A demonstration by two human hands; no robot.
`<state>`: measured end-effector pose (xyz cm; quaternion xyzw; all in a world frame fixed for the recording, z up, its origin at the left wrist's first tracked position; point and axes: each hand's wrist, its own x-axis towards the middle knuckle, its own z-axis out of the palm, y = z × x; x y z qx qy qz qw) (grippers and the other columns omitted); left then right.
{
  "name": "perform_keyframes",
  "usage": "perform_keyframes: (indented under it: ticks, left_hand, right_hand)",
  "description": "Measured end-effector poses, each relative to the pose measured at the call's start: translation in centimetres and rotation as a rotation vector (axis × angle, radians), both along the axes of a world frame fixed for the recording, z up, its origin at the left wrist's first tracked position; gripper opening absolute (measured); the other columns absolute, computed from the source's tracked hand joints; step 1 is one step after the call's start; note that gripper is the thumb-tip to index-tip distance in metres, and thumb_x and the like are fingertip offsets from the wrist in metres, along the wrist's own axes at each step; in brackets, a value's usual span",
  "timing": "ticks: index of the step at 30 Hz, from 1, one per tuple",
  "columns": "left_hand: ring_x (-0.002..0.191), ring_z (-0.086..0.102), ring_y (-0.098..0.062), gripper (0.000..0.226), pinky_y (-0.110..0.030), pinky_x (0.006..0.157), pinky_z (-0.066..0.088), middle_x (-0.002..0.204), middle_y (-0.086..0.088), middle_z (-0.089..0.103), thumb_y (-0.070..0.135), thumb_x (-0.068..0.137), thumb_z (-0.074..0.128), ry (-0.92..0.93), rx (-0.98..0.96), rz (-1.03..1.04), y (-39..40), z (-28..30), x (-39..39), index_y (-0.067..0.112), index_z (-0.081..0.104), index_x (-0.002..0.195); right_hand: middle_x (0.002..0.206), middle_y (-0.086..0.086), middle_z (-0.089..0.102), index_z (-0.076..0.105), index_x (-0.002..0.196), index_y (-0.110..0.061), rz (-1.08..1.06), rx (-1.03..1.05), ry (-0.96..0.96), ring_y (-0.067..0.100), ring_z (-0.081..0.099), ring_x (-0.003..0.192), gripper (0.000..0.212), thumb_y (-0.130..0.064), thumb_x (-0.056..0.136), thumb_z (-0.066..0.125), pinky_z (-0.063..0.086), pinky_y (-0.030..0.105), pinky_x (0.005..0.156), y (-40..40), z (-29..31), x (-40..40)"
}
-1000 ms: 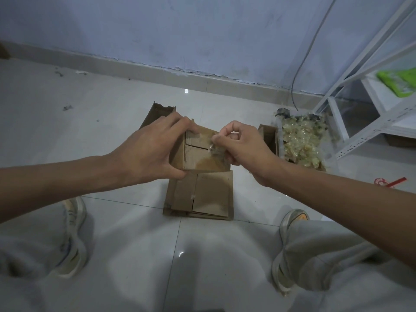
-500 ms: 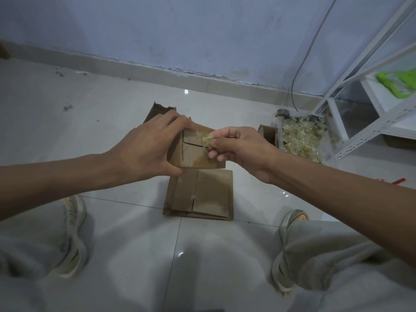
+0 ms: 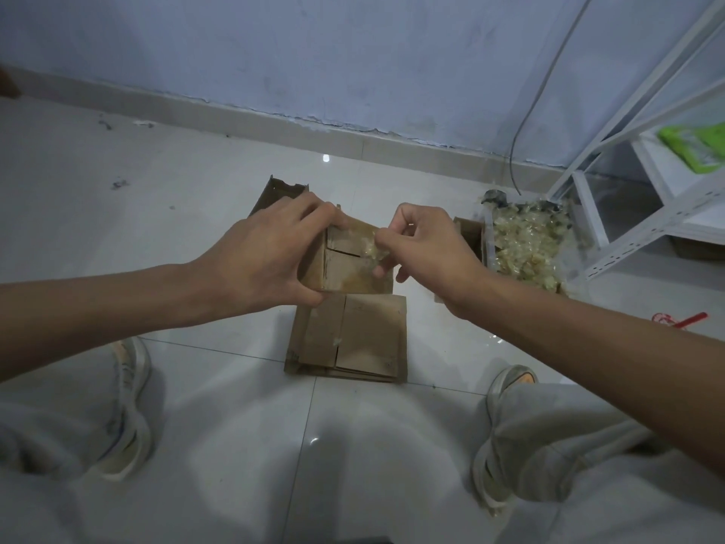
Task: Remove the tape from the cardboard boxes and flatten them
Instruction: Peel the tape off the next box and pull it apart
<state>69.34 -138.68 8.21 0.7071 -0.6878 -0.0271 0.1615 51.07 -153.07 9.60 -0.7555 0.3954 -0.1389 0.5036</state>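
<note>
We sit on the tiled floor (image 3: 219, 445) with our knees apart, a pale shoe (image 3: 129, 410) on the left and another shoe (image 3: 498, 437) on the right. Between them, lying on the floor, is a stack of flattened cardboard (image 3: 349, 339). Just above that stack we hold a small cardboard box (image 3: 345, 268) in the air. Our left hand (image 3: 266, 253) grips the box's left side, fingers curled over the top edge and thumb under the bottom corner. Our right hand (image 3: 427, 249) pinches a crumpled bit of clear tape (image 3: 370, 251) at the box's right side, thumb and forefinger closed on it. Behind the held box another piece of cardboard (image 3: 278, 192) lies on the floor. Toward the right, near the wall, a clear container (image 3: 488, 245) holds a heap of balled-up tape scraps (image 3: 525, 245). A white metal shelf rack (image 3: 643, 214) stands at the far right, with a green packet (image 3: 694, 145) on one shelf.
</note>
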Motion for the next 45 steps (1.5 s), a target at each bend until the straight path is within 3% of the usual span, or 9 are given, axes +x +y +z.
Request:
perform_keyframes:
  ticks: [3,13,20,25,29,34,37,39,45]
  left_hand:
    - [0.105,0.047,-0.009,0.088,-0.033,0.071,0.05,0.131,0.007,0.049,0.05,0.066,0.091,0.018,0.006,0.003,0.1,0.0,0.0,0.034,0.041,0.136]
    - [0.11,0.052,-0.013,0.089,-0.029,0.073,0.046,0.134,0.006,0.049,0.052,0.066,0.091,-0.013,-0.002,-0.022,-0.1,0.2,-0.5,0.034,0.041,0.137]
    - [0.112,0.051,-0.014,0.085,-0.037,0.075,0.054,0.133,0.007,0.047,0.055,0.067,0.086,0.017,-0.004,0.023,0.0,0.8,0.2,0.03,0.044,0.137]
    - [0.097,0.052,-0.01,0.082,-0.033,0.071,0.047,0.123,0.013,0.046,0.083,0.072,0.064,0.082,0.002,0.051,0.2,0.9,-0.4,0.031,0.043,0.132]
    - [0.093,0.049,-0.01,0.074,-0.032,0.068,0.044,0.119,0.011,0.045,0.077,0.075,0.061,0.066,-0.007,0.044,0.2,1.1,-0.7,0.03,0.043,0.128]
    - [0.094,0.044,-0.009,0.069,-0.032,0.068,0.045,0.117,0.012,0.044,0.067,0.075,0.073,0.063,0.035,0.04,0.5,1.1,-0.5,0.032,0.042,0.126]
    - [0.097,0.047,-0.01,0.069,-0.031,0.069,0.047,0.118,0.012,0.046,0.068,0.074,0.073,0.055,0.041,0.02,0.7,1.0,-0.6,0.033,0.043,0.125]
    - [0.097,0.047,-0.009,0.071,-0.03,0.068,0.045,0.119,0.012,0.046,0.069,0.072,0.073,0.05,0.037,0.019,0.7,0.9,-0.7,0.032,0.044,0.126]
    - [0.093,0.051,-0.011,0.074,-0.039,0.072,0.052,0.115,0.012,0.051,0.075,0.067,0.066,0.143,-0.009,0.065,0.5,1.4,-0.3,0.031,0.042,0.122]
  right_hand:
    - [0.067,0.011,0.074,0.055,0.084,-0.008,-0.007,0.077,0.0,0.032,0.077,0.072,0.015,-0.008,0.093,0.066,0.054,0.035,0.06,-0.5,0.1,0.0]
    - [0.08,0.008,0.068,0.058,0.109,-0.004,-0.064,0.306,-0.094,0.011,0.062,0.062,0.036,-0.013,0.087,0.085,0.055,0.022,0.061,0.1,-1.0,0.1]
    - [0.09,0.017,0.071,0.068,0.111,0.012,-0.092,0.396,-0.258,0.019,0.069,0.077,0.027,-0.011,0.098,0.072,0.063,0.025,0.079,0.2,-1.6,0.0]
    - [0.086,0.015,0.069,0.065,0.112,0.007,-0.065,0.408,-0.233,0.017,0.068,0.068,0.021,-0.007,0.097,0.072,0.062,0.026,0.077,0.7,-1.4,0.5]
    - [0.085,0.013,0.067,0.062,0.114,-0.002,-0.035,0.467,-0.24,0.018,0.065,0.067,0.018,-0.005,0.098,0.07,0.058,0.025,0.074,0.8,-1.4,0.8]
    - [0.079,0.009,0.069,0.06,0.116,-0.007,0.051,0.19,-0.021,0.016,0.065,0.068,0.021,-0.011,0.098,0.071,0.056,0.028,0.07,-0.1,-1.2,0.7]
    - [0.082,0.002,0.07,0.055,0.104,-0.018,0.123,-0.278,0.202,0.011,0.064,0.07,0.015,-0.014,0.097,0.067,0.041,0.009,0.054,0.0,-1.2,0.5]
    - [0.082,0.001,0.069,0.055,0.103,-0.018,0.101,-0.345,0.217,0.009,0.063,0.069,0.018,-0.016,0.094,0.07,0.038,0.009,0.049,0.2,-1.5,0.5]
    - [0.083,0.011,0.071,0.07,0.111,0.002,-0.064,0.32,-0.114,0.015,0.067,0.067,0.036,-0.022,0.089,0.084,0.061,0.026,0.072,-0.2,-1.4,0.3]
